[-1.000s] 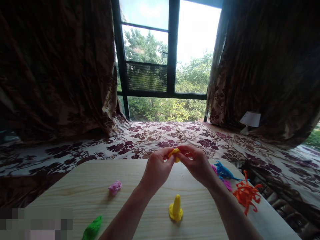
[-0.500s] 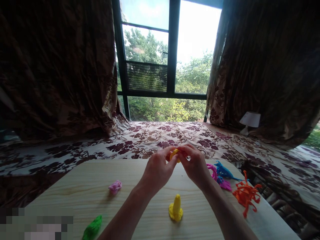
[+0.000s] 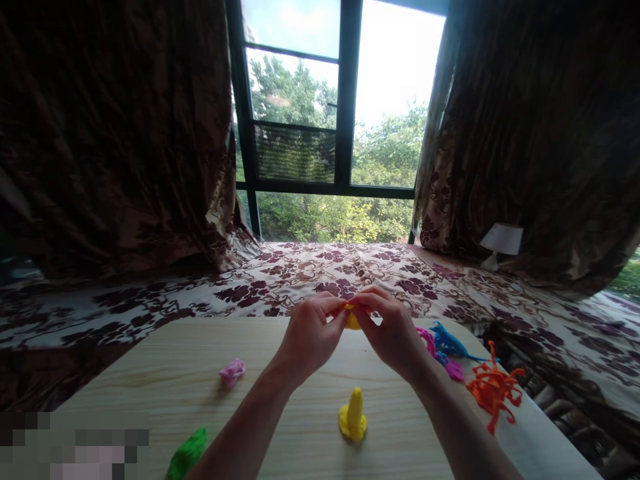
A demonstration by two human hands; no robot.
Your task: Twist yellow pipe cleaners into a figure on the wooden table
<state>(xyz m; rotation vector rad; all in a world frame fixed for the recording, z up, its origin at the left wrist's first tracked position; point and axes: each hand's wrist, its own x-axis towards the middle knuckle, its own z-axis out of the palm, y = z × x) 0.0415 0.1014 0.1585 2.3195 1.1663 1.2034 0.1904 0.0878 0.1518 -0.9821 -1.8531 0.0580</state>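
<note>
Both hands meet above the far edge of the table, pinching one piece of yellow modelling clay [image 3: 353, 323] between them. My left hand [image 3: 313, 337] grips its left side with thumb and fingers. My right hand [image 3: 384, 323] pinches it from the right. Part of the clay hangs below the fingertips; the rest is hidden by them. Nearer to me, between the forearms, a yellow clay figure [image 3: 355, 417] stands upright on the table, a column on a broad lumpy base.
On the pale wooden table [image 3: 150, 373] lie a pink clay lump [image 3: 233, 372] and a green clay piece [image 3: 187, 455] at left. At right are an orange many-armed clay figure [image 3: 494, 387], a blue clay piece [image 3: 450, 342] and a magenta one [image 3: 454, 369]. A lamp [image 3: 501, 240] stands beyond.
My fingertips have shifted on the yellow clay, and more of it now hangs below them. My left hand has moved slightly left. The things on the table lie as before.
</note>
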